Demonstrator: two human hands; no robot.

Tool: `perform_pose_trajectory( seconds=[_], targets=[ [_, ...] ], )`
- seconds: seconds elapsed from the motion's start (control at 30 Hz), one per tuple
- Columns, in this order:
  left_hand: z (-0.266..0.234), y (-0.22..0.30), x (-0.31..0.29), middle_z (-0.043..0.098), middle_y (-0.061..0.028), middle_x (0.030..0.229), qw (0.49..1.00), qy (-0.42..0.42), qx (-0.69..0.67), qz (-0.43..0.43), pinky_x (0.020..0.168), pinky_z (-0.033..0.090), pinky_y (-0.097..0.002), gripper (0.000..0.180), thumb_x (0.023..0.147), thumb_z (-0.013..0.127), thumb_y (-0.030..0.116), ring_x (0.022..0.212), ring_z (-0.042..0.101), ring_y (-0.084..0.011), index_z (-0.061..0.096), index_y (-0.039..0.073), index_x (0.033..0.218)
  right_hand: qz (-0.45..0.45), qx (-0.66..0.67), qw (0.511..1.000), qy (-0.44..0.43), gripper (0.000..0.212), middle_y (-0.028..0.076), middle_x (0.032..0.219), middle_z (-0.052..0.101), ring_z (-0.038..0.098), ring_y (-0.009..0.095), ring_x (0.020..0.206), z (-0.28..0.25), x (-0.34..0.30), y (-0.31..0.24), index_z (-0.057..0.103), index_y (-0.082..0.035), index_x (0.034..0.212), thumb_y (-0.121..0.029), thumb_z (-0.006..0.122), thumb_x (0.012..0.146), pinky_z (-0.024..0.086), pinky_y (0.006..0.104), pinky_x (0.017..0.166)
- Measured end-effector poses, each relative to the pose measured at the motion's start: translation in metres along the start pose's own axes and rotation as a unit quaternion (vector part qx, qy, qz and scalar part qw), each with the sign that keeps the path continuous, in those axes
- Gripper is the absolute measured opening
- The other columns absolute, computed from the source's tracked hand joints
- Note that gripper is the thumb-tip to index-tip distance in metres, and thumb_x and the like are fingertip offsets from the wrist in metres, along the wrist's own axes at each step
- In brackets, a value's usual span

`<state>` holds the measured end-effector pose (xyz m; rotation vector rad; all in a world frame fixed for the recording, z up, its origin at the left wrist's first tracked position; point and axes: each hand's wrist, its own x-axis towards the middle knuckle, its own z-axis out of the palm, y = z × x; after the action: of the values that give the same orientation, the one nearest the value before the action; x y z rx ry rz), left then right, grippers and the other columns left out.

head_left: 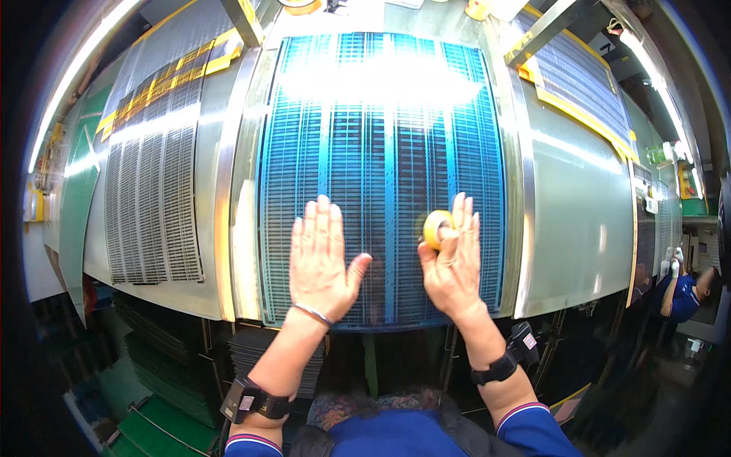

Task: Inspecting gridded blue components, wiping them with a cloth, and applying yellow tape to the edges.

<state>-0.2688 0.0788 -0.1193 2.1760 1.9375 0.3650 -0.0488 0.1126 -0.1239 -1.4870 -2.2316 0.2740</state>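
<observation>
A large blue sheet with a dense black grid pattern (373,228) covers the bench in front of me. My left hand (320,263) lies flat over its near left part, fingers stretched forward, thumb out to the side, nothing in it. Over the near right part is my right hand (454,278), fingers pointing forward. Between its thumb and fingers I hold a roll of yellow tape (432,230), standing on edge. The palms' undersides are hidden. Strong glare washes out the sheet's far half.
Metal rails flank the sheet, the left one (228,251) and the right one (525,259). A dark patterned sheet (156,190) lies on the left panel. A pale panel (579,236) extends on the right. Dark stacked boards (164,365) sit below. Another person (685,295) works at far right.
</observation>
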Motion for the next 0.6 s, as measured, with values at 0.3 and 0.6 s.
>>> perform_pose_trajectory(
  seconds=[0.3, 0.6],
  targets=[
    [-0.022, -0.01, 0.038, 0.047, -0.025, 0.145, 0.975, 0.108, -0.192, 0.035, 0.119, 0.025, -0.0472, 0.043, 0.099, 0.052, 0.013, 0.14, 0.04, -0.0386, 0.049, -0.005, 0.138, 0.041, 0.287, 0.954, 0.077, 0.046, 0.03, 0.159, 0.019, 0.012, 0.04, 0.151, -0.015, 0.03, 0.049, 0.027, -0.004, 0.143, -0.016, 0.047, 0.103, 0.003, 0.0477, 0.122],
    [-0.014, -0.102, 0.12, 0.021, -0.0227, 0.16, 0.987, 0.059, 0.117, -0.092, 0.122, 0.002, -0.0503, 0.079, 0.102, 0.037, 0.053, 0.151, 0.014, -0.0342, 0.023, -0.006, 0.152, 0.076, -0.079, 0.991, 0.075, 0.035, 0.032, 0.153, 0.029, 0.022, 0.049, 0.145, -0.003, 0.094, 0.108, 0.039, 0.002, 0.124, -0.021, 0.052, 0.101, 0.01, 0.0602, 0.119]
  ],
)
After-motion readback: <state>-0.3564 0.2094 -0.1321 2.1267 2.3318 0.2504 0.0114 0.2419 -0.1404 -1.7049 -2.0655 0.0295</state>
